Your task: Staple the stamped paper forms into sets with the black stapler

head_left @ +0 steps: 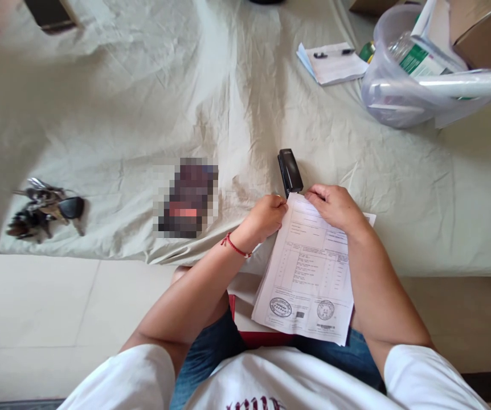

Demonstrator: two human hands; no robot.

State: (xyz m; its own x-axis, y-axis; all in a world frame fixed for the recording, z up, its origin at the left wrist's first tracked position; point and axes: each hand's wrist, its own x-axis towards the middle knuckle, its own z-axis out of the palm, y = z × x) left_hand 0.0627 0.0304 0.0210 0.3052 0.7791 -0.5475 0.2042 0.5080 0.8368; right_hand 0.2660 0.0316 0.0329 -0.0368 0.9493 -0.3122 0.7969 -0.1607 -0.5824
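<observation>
A stack of printed papers (pixel 309 267) with round and oval stamps near its lower edge hangs over the front of the cloth-covered surface, above my lap. My left hand (pixel 266 218) pinches its upper left corner, fingers curled. At the upper right edge, my right hand (pixel 335 208) grips the sheets with thumb and bent fingers. Just beyond the papers' top edge lies a black stapler (pixel 290 172), its near end close to the sheets; whether they touch I cannot tell. Neither hand holds the stapler.
Left of my hands lies a blurred-out phone-like object (pixel 188 199), with a bunch of keys (pixel 46 209) farther left. A notepad (pixel 335 62) and a translucent tub (pixel 382 97) of bottles and papers stand far right. A dark phone (pixel 51 14) is at the far left.
</observation>
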